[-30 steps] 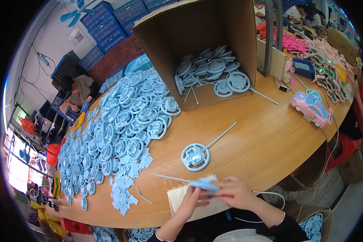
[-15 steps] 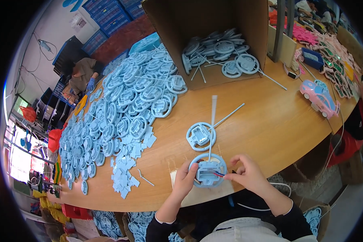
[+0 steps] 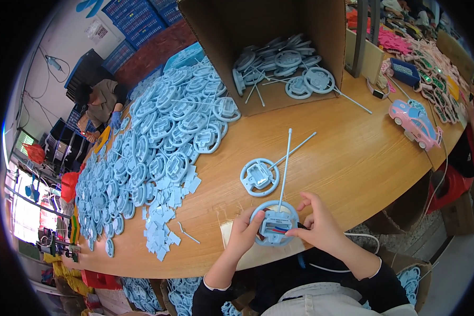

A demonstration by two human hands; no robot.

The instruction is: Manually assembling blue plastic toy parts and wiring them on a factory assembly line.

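A light blue toy steering wheel (image 3: 275, 206) with a long thin rod (image 3: 286, 163) pointing away from me is at the table's near edge. My left hand (image 3: 242, 230) is closed on its left rim, thumb on top. In the wheel's open middle compartment lie red and blue wires (image 3: 280, 230). My right hand (image 3: 324, 227) pinches the wires' right end between thumb and fingers; a small dark piece at the fingertips is too hidden to name. Just beyond lies a second light blue steering wheel (image 3: 259, 177), its rod slanting away to the right.
Left of me is a large heap of blue wheels (image 3: 158, 126), with flat blue plates (image 3: 163, 226) beside it. A cardboard box (image 3: 279, 108) on its side holds more wheels. A pink toy car (image 3: 415, 124) stands right. A co-worker (image 3: 102, 102) sits far left.
The held wheel has shifted slightly right, and its rod now leans right. My right fingers have moved slightly right, still at the wires.
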